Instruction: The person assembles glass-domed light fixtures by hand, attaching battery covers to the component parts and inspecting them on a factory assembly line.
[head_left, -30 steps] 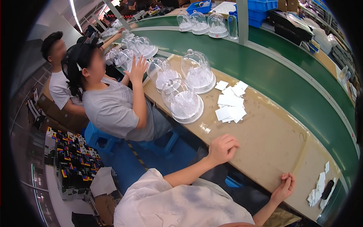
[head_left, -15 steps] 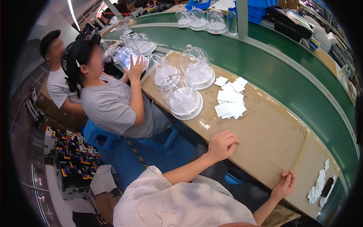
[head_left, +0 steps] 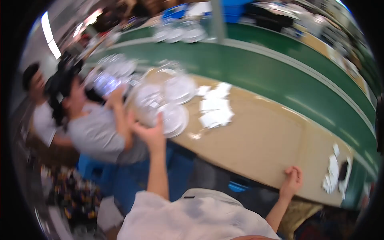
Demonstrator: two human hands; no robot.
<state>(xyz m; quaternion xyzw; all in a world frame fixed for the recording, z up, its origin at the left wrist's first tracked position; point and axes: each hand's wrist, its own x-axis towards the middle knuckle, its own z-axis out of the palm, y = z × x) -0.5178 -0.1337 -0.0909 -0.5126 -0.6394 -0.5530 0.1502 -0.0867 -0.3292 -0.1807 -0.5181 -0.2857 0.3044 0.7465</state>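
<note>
Three clear dome covers with round white bases stand close together on the tan tabletop, at left of centre. My left hand [head_left: 150, 131] is raised beside the nearest dome [head_left: 175, 121], its thumb and fingers spread. Blur hides whether it touches the dome's clear wall. Behind that one stand the back dome [head_left: 181, 89] and the left dome [head_left: 149, 95]. My right hand [head_left: 293, 182] rests at the table's near edge on the right, fingers curled with nothing visible in them. Left of it, farther in, lies a loose pile of white cards [head_left: 216, 107].
A co-worker in a grey shirt [head_left: 96, 130] sits at left, handling a lit clear dome [head_left: 106, 83]. Another person stands behind. A green conveyor [head_left: 256, 64] curves along the far side. White paper pieces [head_left: 331, 172] and a black object [head_left: 343, 171] lie far right.
My left hand has swung left and forward from the table's near edge to the domes, its fingers opening. The view has turned, shifting the scene leftward. My right hand stays near the edge.
</note>
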